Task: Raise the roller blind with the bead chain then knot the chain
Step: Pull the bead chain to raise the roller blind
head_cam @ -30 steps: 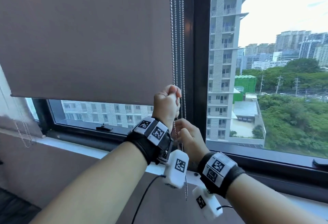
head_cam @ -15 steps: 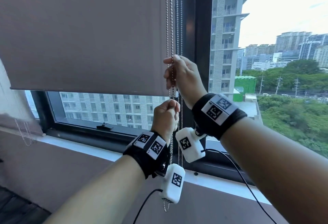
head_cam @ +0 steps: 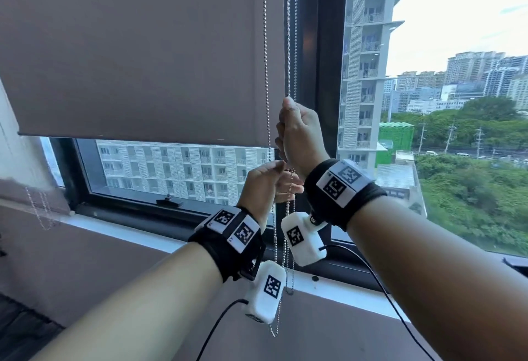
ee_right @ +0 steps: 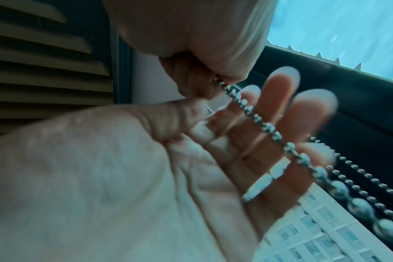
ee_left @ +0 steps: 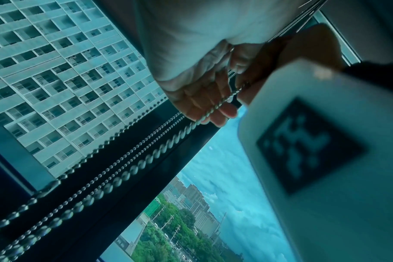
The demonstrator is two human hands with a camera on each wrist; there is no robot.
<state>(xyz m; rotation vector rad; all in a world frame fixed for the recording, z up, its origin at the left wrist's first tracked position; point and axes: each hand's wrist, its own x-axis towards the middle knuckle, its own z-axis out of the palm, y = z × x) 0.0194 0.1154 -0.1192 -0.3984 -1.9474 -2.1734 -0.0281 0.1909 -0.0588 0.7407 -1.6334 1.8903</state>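
The brown roller blind [head_cam: 143, 60] covers most of the left window, its bottom bar a little above the sill. Silver bead chains [head_cam: 289, 46] hang along its right edge. My right hand [head_cam: 297, 135] grips the right strands in a fist at the level of the blind's bottom edge; the right wrist view shows this fist [ee_right: 202, 53] closed on the chain [ee_right: 292, 148]. Just below, my left hand [head_cam: 265, 186] has its fingers [ee_right: 269, 141] straight, the chain running across them. The left wrist view shows the chain [ee_left: 146, 159] lying over those relaxed fingers [ee_left: 202, 106].
A dark window post [head_cam: 325, 75] stands right behind the chains. The white sill [head_cam: 128, 232] runs below, with a black latch [head_cam: 170, 202] on the frame. The chain loops dangle past my wrist cameras [head_cam: 303, 243]. Another bead chain [head_cam: 37, 209] hangs at far left.
My right hand moved from below my left hand to above it, gripped the chain and came down. My left hand opened from a fist. The blind's bottom edge rose slightly.
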